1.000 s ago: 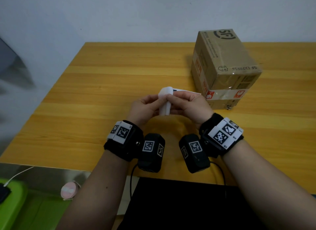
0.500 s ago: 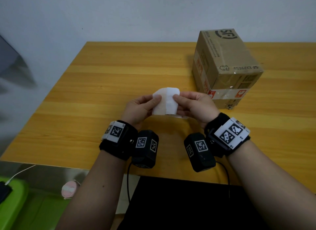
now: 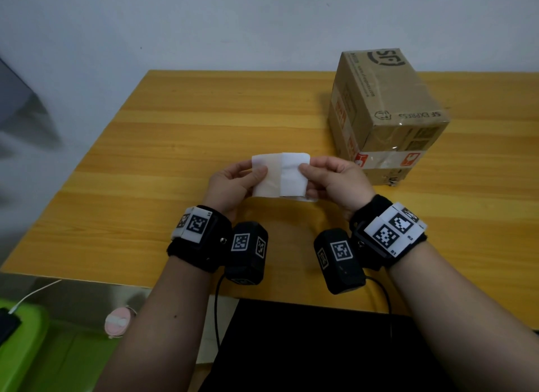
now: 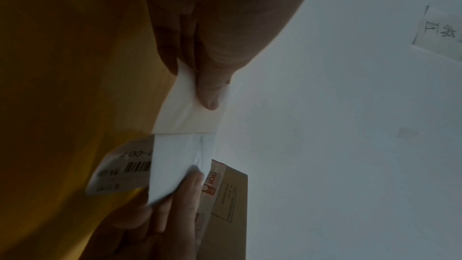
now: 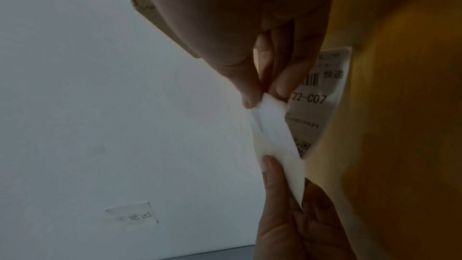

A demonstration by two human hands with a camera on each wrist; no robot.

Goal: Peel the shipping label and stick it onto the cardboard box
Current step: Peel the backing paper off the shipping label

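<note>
Two hands mid-peel above bench [image 3: 180, 135]: left hand [image 3: 230, 184] fingers clamped on backing paper [image 3: 267, 178], right hand [image 3: 335, 181] fingers pinch shipping label [image 3: 293, 173]. Cardboard box [image 3: 388, 111] near right, untouched. Next: finish separation, keep adhesive off itself, carry to box.

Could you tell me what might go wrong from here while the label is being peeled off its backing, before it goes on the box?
1. The label is half off its backing, pinched by the left hand and right hand; its freed printed end curls under and might stick to itself or the fingers.
2. A sharp pull might tear or crease it.
3. The box stands apart on the table, unheld, so pressing may shift it.
</note>
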